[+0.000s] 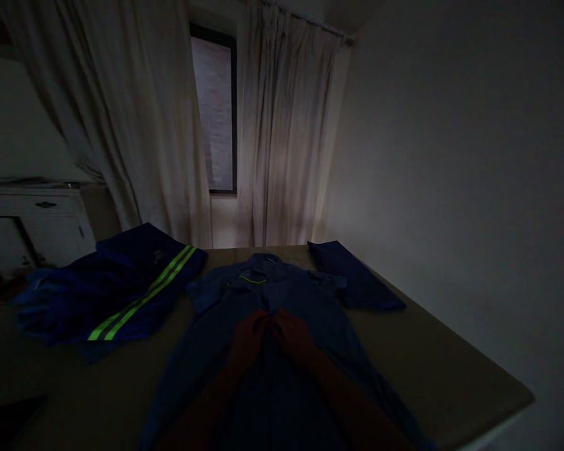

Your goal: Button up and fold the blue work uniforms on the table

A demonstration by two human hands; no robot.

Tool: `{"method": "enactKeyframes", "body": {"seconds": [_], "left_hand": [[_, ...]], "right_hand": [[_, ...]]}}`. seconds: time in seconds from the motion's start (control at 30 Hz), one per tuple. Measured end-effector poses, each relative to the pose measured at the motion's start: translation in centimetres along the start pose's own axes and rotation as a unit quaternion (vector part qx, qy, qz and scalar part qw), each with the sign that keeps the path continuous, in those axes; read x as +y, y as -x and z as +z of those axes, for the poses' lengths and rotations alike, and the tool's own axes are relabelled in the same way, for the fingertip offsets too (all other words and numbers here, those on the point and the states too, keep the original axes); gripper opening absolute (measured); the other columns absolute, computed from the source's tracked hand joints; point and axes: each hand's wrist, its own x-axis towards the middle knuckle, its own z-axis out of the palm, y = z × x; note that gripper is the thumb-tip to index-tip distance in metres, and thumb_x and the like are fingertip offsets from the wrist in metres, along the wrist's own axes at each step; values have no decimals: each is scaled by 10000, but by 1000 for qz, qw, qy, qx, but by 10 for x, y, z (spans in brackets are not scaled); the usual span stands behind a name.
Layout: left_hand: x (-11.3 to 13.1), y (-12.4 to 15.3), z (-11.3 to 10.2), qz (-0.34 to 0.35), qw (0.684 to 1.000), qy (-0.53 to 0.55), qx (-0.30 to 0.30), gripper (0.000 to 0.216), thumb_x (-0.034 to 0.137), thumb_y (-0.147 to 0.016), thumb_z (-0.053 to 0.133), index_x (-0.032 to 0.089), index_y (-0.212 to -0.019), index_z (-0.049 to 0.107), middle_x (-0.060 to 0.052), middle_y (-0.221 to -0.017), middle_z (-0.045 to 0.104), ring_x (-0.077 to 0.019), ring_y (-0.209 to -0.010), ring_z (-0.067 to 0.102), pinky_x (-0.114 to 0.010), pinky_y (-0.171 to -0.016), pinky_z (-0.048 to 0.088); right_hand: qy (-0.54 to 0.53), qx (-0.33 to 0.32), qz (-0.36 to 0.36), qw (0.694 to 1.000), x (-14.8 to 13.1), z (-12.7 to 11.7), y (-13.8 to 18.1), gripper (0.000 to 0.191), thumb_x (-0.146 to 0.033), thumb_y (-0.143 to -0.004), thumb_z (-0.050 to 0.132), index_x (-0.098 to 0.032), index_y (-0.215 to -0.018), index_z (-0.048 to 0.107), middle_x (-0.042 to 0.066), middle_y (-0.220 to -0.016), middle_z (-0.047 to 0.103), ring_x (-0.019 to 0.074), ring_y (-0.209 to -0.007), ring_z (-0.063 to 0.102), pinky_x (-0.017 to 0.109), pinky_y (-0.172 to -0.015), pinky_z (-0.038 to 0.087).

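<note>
Spread flat near the middle of the table, the soft, light, floppy shirt is pinched at its front placket by the left hand and right hand, the best place to hold.

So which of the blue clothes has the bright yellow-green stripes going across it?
The crumpled blue garment at the table's left, with two long bright stripes. The shirt under both hands shows only a small one at its collar; the folded piece has none.

bare table right; heaped clothes left; folded cloth beyond
</note>
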Motion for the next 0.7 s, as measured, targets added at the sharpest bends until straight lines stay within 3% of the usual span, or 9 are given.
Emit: {"method": "enactKeyframes", "body": {"seconds": [0.17, 0.3, 0.5, 0.7], "left_hand": [[-3, -4, 1, -45, 997, -63, -10, 298, 394, -966, 471, 208, -956, 703, -87, -978, 774, -238, -901, 715, -329, -807, 483], [-2, -7, -3, -58, 997, -42, -13, 301, 383, -958, 481, 195, -918, 712, -83, -933, 773, -227, -853, 715, -312, -758, 477], [-1, -7, -4, -38, 999, 5, 3, 334, 424, -938, 487, 208, -890, 736, -64, -894, 781, -223, -833, 719, -303, -733, 503], [-6, -7, -1, -20, 998, 48, 25, 334, 475, -892, 550, 225, -934, 768, -65, -961, 801, -247, -913, 734, -349, -822, 562]], "right_hand": [[14, 9, 30, 999, 1, 2, -4, 130, -244, -1019, 551, -249, -993, 678, 35, -1023, 695, 189, -898, 685, 283, -796, 528], [39, 0, 5, 999, -4, -3, -4, 124, -225, -1014, 562, -268, -999, 678, 38, -1017, 689, 193, -889, 681, 288, -786, 524], [73, 3, 4, 997, -9, -1, -4, 156, -271, -1044, 527, -262, -990, 673, 39, -1007, 695, 186, -876, 677, 282, -752, 515], [104, 16, 17, 994, -8, 2, -3, 180, -273, -1037, 535, -243, -964, 696, 45, -976, 702, 185, -836, 670, 280, -719, 505]]}}
